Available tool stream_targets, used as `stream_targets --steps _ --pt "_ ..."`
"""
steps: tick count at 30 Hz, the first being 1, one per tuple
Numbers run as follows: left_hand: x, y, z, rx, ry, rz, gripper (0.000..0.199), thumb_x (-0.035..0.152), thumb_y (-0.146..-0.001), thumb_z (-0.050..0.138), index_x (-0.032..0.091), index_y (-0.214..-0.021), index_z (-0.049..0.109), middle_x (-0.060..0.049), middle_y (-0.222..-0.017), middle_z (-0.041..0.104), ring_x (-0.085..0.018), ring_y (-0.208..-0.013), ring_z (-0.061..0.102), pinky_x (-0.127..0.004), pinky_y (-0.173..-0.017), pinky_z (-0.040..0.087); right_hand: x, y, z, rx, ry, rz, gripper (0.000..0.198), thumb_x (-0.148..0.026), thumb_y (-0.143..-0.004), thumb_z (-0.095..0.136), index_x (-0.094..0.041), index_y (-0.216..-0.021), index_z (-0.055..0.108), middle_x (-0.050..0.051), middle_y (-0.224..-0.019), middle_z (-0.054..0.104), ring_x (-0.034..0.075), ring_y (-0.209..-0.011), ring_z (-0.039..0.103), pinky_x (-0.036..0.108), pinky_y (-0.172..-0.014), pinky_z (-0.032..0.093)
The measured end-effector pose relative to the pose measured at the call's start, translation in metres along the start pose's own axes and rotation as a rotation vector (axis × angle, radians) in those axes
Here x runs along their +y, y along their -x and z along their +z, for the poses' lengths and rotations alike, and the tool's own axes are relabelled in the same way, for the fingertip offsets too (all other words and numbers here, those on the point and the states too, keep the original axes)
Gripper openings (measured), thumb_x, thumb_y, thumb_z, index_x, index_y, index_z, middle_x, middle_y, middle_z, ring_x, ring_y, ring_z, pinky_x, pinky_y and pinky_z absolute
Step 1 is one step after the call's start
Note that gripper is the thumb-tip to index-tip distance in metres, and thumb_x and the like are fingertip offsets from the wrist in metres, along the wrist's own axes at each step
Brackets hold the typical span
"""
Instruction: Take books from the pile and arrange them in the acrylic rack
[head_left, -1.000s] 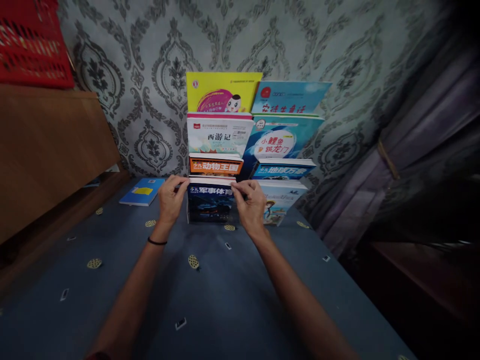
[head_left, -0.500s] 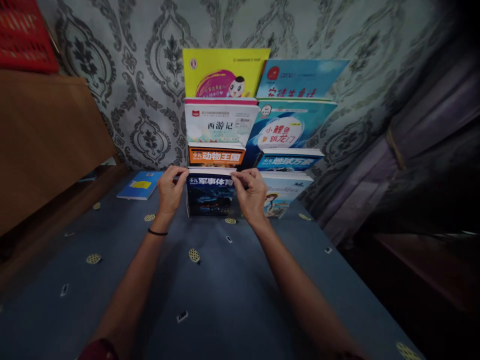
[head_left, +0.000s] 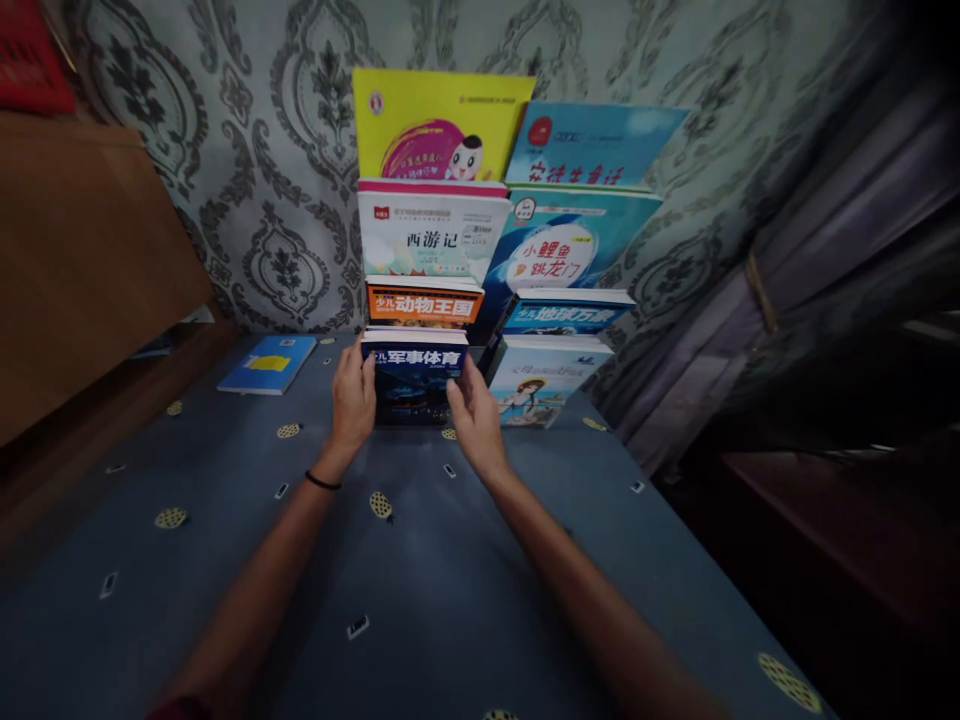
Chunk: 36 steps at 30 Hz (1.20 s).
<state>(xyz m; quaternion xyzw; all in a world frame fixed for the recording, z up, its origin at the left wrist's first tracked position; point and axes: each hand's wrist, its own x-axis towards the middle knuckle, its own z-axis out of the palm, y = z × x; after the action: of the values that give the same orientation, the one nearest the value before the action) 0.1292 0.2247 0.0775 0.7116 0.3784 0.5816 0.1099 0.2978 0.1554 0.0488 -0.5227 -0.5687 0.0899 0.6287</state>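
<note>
A dark blue book stands upright at the front of the left column of books. My left hand is closed on its left edge, thumb at the front cover and the other fingers round the side. At the right edge, my right hand holds the same book, thumb on the cover and fingers behind. Close behind it stand an orange-topped book, a white book and a tall yellow book. Just right of my right hand is a pale blue book with a drawn figure in a hat.
Behind the pale book stand several blue books, among them a teal one. A blue book with a yellow patch lies flat at the left on the dark blue patterned cloth. A brown box stands left, a purple curtain right.
Both hands have slid from the top corners of the dark blue book down to its sides. The view has shifted slightly; the other books stand as before.
</note>
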Motion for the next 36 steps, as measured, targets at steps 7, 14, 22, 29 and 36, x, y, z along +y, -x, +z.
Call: stream_targets --steps 7,14,22,29,36 --pt "0.007 0.004 0.003 -0.02 0.098 -0.109 0.044 0.042 -0.105 0.035 0.022 -0.139 0.054 -0.013 -0.135 0.065 -0.028 -0.122 0.063 -0.044 -0.104 0.05 0.015 0.002 0.008 0.008 -0.055 0.077 0.062 -0.05 -0.097 0.049 -0.021 -0.152 0.042 0.013 -0.152 0.052 0.028 -0.141 0.048 0.052 -0.116 0.039" --pt "0.003 0.003 0.004 -0.028 0.074 -0.105 0.046 0.043 -0.104 0.036 0.021 -0.14 0.054 -0.013 -0.138 0.064 -0.028 -0.125 0.062 -0.046 -0.108 0.048 0.007 0.005 0.013 0.075 -0.111 0.109 0.053 -0.037 -0.095 0.049 -0.018 -0.143 0.044 0.016 -0.139 0.059 0.028 -0.13 0.057 0.051 -0.112 0.043" --pt "-0.001 0.005 0.005 -0.071 0.081 -0.086 0.049 0.041 -0.104 0.036 0.022 -0.149 0.045 -0.014 -0.148 0.055 -0.029 -0.135 0.053 -0.052 -0.116 0.041 0.005 0.006 0.015 0.083 -0.094 0.076 0.048 -0.032 -0.094 0.048 -0.019 -0.14 0.044 0.016 -0.134 0.061 0.026 -0.124 0.059 0.047 -0.108 0.047" --pt "-0.001 0.005 0.005 -0.071 0.078 -0.045 0.049 0.041 -0.104 0.035 0.025 -0.15 0.042 -0.014 -0.148 0.055 -0.028 -0.137 0.051 -0.053 -0.114 0.041 0.001 0.006 0.019 0.094 -0.074 0.083 0.051 -0.029 -0.092 0.047 -0.018 -0.142 0.041 0.017 -0.137 0.059 0.027 -0.127 0.057 0.049 -0.11 0.044" --pt "0.002 0.002 0.001 -0.085 0.031 -0.016 0.048 0.043 -0.104 0.035 0.02 -0.143 0.049 -0.017 -0.134 0.059 -0.028 -0.127 0.055 -0.049 -0.11 0.044 -0.005 0.009 0.021 0.147 -0.036 0.097 0.051 -0.029 -0.09 0.048 -0.016 -0.138 0.042 0.017 -0.134 0.06 0.028 -0.125 0.058 0.048 -0.109 0.045"
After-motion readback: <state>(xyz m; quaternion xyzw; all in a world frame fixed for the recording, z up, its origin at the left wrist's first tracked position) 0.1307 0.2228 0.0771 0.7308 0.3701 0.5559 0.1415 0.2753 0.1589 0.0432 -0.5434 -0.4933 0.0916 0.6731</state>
